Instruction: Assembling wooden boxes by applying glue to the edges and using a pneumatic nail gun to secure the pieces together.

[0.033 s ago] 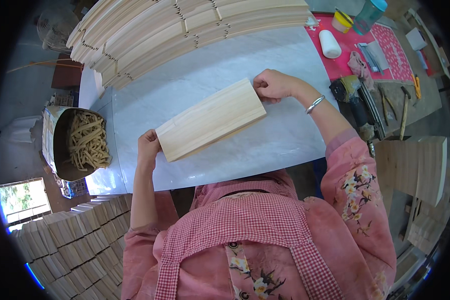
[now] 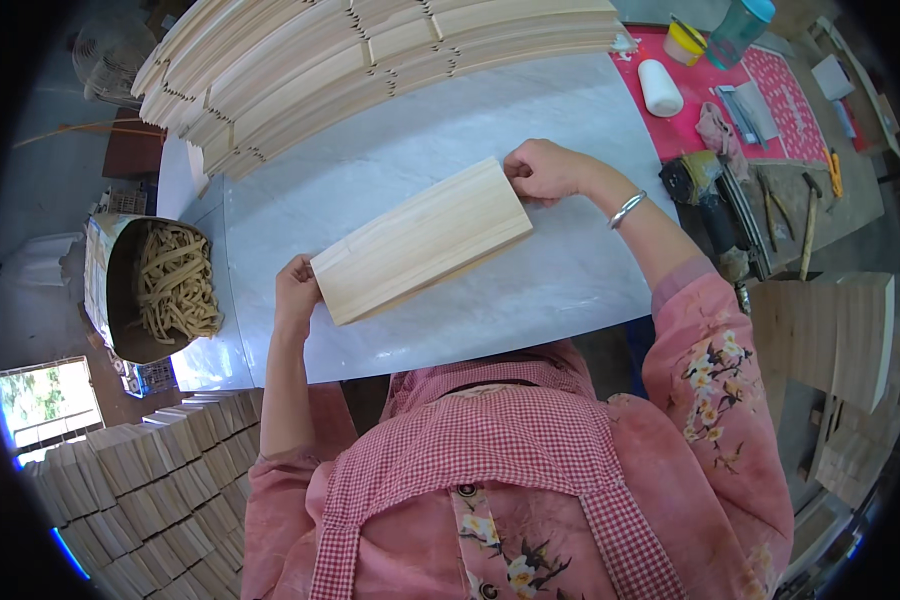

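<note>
Wooden board [image 2: 422, 240] — pale, rectangular, grain running lengthwise — lies flat on the white table top [image 2: 530, 130], set at a slant with its far end up to the right.

Head view: left hand [image 2: 295, 290] grips the board's near short end, fingers curled over the edge. Right hand [image 2: 542, 172] grasps the far short end at the upper corner, fingers folded onto the wood; a silver bangle [image 2: 626, 209] sits on that wrist. Both hands touch the board; the board touches the table.

Surroundings, same view: a long stack of notched wooden slats [image 2: 370, 60] runs along the table's far edge, well apart from the board. Left of the table, an open box of wood offcuts [image 2: 175, 282]. Lower left, rows of stacked small boards [image 2: 140, 490]. Right of the table, a red mat [image 2: 690, 110] carrying a white roll [image 2: 660, 88], a yellow-lidded jar [image 2: 683, 40] and a teal bottle [image 2: 740, 28] — hand tools lie further right. Person wears a pink floral top under a checked apron [image 2: 490, 450].
</note>
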{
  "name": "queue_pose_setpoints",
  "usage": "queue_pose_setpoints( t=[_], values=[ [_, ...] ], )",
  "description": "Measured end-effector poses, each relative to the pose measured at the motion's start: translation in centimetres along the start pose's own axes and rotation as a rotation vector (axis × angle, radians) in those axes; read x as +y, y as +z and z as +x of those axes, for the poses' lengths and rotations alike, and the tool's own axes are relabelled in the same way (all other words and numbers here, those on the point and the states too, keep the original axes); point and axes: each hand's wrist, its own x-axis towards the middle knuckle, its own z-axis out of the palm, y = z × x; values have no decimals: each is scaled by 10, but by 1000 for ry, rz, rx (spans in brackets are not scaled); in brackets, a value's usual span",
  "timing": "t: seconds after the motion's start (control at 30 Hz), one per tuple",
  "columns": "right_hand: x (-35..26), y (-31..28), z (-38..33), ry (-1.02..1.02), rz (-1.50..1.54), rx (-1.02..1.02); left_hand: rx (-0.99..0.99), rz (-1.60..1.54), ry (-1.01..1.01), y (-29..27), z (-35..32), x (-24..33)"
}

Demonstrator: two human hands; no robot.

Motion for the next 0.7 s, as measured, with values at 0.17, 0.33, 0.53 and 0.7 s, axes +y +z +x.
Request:
queue_pose_setpoints(
  t=[0.17,0.33,0.53,0.7],
  values=[
    [2,2,7,-24,-169,11,102,338,404,4,16,-23],
    [-6,3,3,27,-210,57,224,705,792,-3,17,-56],
    [16,20,-6,-143,-216,331,136,372,390,-30,11,-37],
    [18,49,-71,-252,-144,576,145,367,570,-3,-15,27]
  ],
)
